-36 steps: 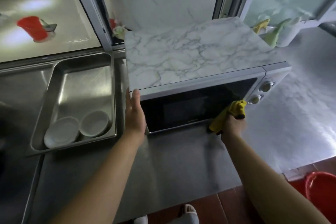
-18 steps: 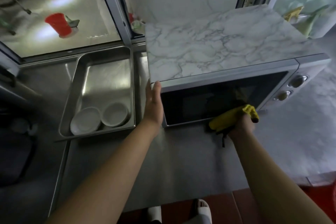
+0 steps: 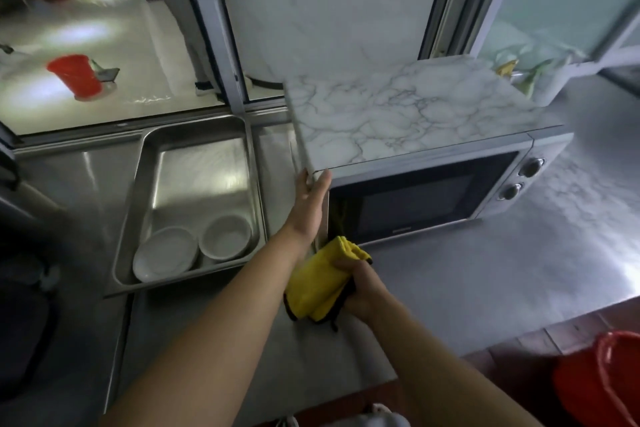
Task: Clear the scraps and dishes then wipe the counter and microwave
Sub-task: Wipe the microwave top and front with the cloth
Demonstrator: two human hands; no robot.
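Steel counter (image 3: 467, 281) bare right of microwave (image 3: 415, 198); left hand (image 3: 308, 204) flat on its corner; right hand (image 3: 360, 291) grips cloth (image 3: 318, 284).

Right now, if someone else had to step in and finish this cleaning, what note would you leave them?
Left hand: fingers straight, pressed against the microwave's left front corner.
Right hand: grips the folded yellow cloth at the lower left corner of the microwave door.
Two white dishes sit in the steel tray to the left.
Done: dishes off the counter; no scraps visible.
Left: finish wiping the microwave; whether the counter is wiped I cannot tell.
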